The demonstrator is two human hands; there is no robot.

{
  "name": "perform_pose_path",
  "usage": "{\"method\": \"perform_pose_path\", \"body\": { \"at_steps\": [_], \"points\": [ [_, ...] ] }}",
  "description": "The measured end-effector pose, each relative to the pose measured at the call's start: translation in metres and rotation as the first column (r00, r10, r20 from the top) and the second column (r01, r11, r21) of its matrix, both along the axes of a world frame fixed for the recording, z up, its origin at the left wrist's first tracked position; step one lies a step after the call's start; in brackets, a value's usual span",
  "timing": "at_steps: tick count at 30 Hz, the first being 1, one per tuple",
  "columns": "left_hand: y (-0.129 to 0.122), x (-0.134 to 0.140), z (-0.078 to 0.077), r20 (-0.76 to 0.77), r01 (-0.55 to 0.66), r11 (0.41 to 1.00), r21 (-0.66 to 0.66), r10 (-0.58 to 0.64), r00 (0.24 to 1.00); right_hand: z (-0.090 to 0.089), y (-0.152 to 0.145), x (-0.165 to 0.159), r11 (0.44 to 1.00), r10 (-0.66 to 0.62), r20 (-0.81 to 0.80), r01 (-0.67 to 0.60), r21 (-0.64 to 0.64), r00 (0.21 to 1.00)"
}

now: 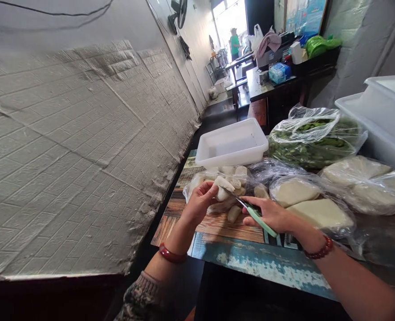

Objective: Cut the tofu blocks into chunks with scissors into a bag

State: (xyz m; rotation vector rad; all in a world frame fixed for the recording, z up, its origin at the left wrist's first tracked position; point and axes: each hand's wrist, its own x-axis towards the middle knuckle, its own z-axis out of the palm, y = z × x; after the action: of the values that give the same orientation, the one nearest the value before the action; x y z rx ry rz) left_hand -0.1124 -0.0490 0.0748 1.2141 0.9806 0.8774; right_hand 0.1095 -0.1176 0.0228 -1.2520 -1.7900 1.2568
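My left hand (202,200) is closed on a pale piece of lotus root (223,183), gripped at its left end. My right hand (267,215) is wrapped round a knife (258,219) with a light green handle. The knife's narrow blade reaches up-left and meets or lies very close to the lotus root; exact contact cannot be made out. Just behind and below the hands, more lotus root pieces (241,173) lie in and around an open clear plastic bag (192,185). One short piece (234,214) rests on the patterned tabletop (213,228).
Behind the bag stands a white plastic tub (232,162). To the right are a bag of green vegetables (317,138), bagged pale slabs (320,214) and stacked white tubs (377,120). A brick-patterned wall (83,165) runs along the left. A person in green (234,44) stands far off.
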Motion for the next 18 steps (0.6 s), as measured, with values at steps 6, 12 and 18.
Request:
{"method": "perform_pose_path", "body": {
  "at_steps": [6, 12, 18],
  "points": [
    [0.000, 0.001, -0.002, -0.020, 0.079, 0.996, 0.051, -0.078, 0.997, -0.002, 0.001, -0.004, 0.999, 0.039, -0.048, -0.039, 0.009, 0.998],
    [0.002, -0.005, -0.001, -0.059, 0.121, 0.989, 0.081, -0.117, 0.991, -0.004, 0.001, -0.004, 0.994, 0.014, -0.001, -0.014, 0.104, 1.000],
    [0.000, -0.008, 0.003, -0.060, 0.112, 0.988, 0.102, -0.106, 0.993, 0.001, 0.000, -0.012, 0.993, 0.089, -0.046, -0.085, 0.083, 0.995]
  ]
}}
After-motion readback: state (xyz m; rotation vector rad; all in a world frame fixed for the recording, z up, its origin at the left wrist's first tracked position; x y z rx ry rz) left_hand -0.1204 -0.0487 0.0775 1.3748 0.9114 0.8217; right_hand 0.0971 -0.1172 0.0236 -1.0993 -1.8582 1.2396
